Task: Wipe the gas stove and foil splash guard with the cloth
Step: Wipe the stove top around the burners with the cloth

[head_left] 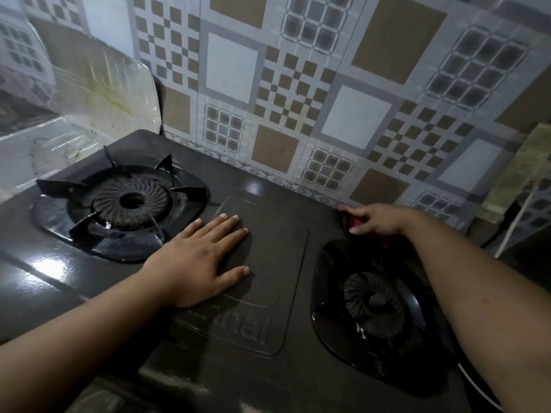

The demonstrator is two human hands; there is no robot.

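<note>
Grip: the right hand point(377, 220) curls its fingers over a red cloth point(354, 221) and holds it against the far edge of the gas stove point(277, 251), just behind the right burner point(372, 302).
Left hand: the left hand point(199, 260) lies flat with fingers straight and spread on the centre panel between the 2 burners; it holds nothing.
Cloth: mostly hidden under the fingers, only red edges show, close to the tiled wall point(298, 84).
Splash guard: the foil splash guard point(104, 84) stands at the stove's far left, behind the left burner point(128, 201), well apart from both hands.
Progress: yellowish streaks show on the guard, so it looks not yet wiped; the front left of the stove top shines, which may mean it is already done, though that cannot be told for sure.
Left to do: judging by this, the back edge, the right burner surround and the whole guard.
Pose: both forearms reach forward, the right stretched further to the back, the left braced palm-down.
</note>
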